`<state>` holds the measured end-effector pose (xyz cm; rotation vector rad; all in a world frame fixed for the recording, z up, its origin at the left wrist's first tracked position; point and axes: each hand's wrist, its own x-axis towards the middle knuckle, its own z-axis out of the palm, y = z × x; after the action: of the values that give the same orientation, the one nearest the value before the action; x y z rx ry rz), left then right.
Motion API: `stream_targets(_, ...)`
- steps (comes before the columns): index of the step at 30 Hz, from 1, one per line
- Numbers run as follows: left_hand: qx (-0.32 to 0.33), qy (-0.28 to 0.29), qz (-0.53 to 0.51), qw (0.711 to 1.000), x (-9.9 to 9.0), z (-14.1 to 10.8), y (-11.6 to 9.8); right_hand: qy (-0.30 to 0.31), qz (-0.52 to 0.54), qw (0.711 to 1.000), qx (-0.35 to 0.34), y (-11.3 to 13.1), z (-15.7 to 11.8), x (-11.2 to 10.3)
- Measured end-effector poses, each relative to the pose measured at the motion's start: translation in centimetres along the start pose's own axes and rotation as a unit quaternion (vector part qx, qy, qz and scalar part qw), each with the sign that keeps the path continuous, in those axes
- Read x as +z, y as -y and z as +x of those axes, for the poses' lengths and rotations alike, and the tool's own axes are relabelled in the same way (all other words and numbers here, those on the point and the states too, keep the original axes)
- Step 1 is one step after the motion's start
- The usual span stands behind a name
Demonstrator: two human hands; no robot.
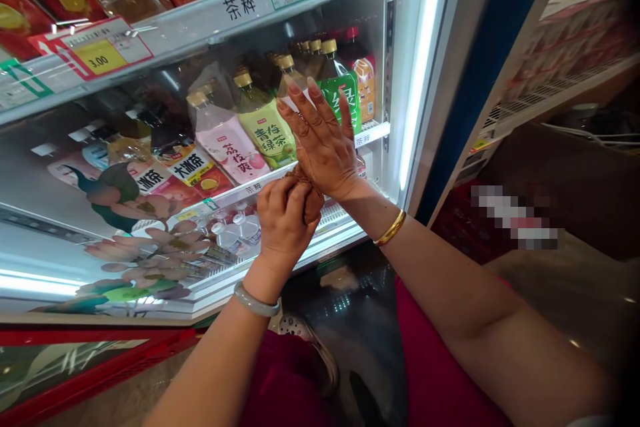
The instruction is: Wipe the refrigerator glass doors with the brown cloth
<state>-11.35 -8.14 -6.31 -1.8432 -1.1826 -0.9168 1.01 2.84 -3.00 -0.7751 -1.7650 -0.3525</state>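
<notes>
My left hand [284,210], a pale bangle on its wrist, is closed around a crumpled brown cloth [313,205]. Most of the cloth is hidden by the fingers. Just beside it, my right hand [323,140] is raised with fingers spread, its back toward me and a gold bracelet on the wrist. Its palm is hidden, and the cloth meets the base of this hand. Behind the right hand stand a green-label bottle [345,97] and a yellow-green tea bottle [267,127]. A pink-label bottle [225,140] is left of them, on the cooler shelf [255,185].
Above runs another shelf [200,23] with red-label drinks and price tags. An opened glass door [50,260] with flower decals is at the left. The bright door frame [425,60] borders the right side. Small clear bottles [247,227] stand low in the cooler.
</notes>
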Motion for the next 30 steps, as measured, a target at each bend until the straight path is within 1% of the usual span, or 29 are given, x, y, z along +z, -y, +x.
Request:
stream_targets(1,0.008,0.009,-0.003,1.0,0.0,-0.1,0.1,0.002,0.008,1.0,0.0,-0.1,0.0,0.0)
stream_targets(2,0.012,0.006,-0.004,1.0,-0.2,0.1,0.4,0.003,0.017,1.0,-0.001,-0.2,-0.1,0.0)
stream_targets(3,0.008,-0.008,-0.001,1.0,-0.5,0.4,0.9,0.003,0.024,1.0,-0.004,-0.3,-0.1,0.0)
stream_targets(6,-0.024,-0.084,0.014,0.996,-1.6,1.4,2.3,-0.003,0.041,0.999,-0.023,-0.6,-0.2,0.0)
stream_targets(7,-0.028,-0.097,0.018,0.995,-1.7,1.6,2.5,-0.003,0.048,0.998,-0.028,-0.7,-0.2,0.0)
stream_targets(8,-0.025,-0.098,0.019,0.995,-1.7,1.5,2.5,-0.004,0.055,0.998,-0.031,-0.8,-0.3,0.1)
stream_targets(10,-0.009,-0.075,0.014,0.997,-0.9,0.7,2.0,-0.009,0.064,0.997,-0.033,-0.9,-0.3,0.2)
stream_targets(13,0.021,-0.014,0.002,1.0,0.8,-1.2,0.4,-0.031,0.062,0.997,-0.041,-1.0,-0.4,0.4)
stream_targets(15,0.04,0.011,-0.005,0.999,1.5,-1.8,-0.3,-0.038,0.059,0.997,-0.044,-1.0,-0.5,0.5)
stream_targets(16,0.048,0.014,-0.007,0.999,1.5,-1.8,-0.3,-0.038,0.06,0.997,-0.043,-1.0,-0.5,0.6)
stream_targets(18,0.047,-0.007,-0.007,0.999,1.0,-1.1,0.1,-0.033,0.071,0.996,-0.042,-1.0,-0.5,0.5)
stream_targets(21,0.011,-0.063,0.013,0.998,-0.2,0.4,1.2,-0.019,0.087,0.995,-0.045,-1.1,-0.5,0.3)
stream_targets(23,-0.011,-0.084,0.028,0.996,-0.5,0.9,1.5,-0.019,0.075,0.996,-0.054,-1.2,-0.5,0.1)
stream_targets(26,-0.01,-0.074,0.02,0.997,0.6,0.2,0.7,-0.029,0.039,0.996,-0.074,-1.5,-0.5,-0.2)
stream_targets(30,0.057,-0.008,-0.002,0.998,2.7,-1.2,-1.0,-0.044,0.014,0.993,-0.106,-2.5,-0.7,-0.3)
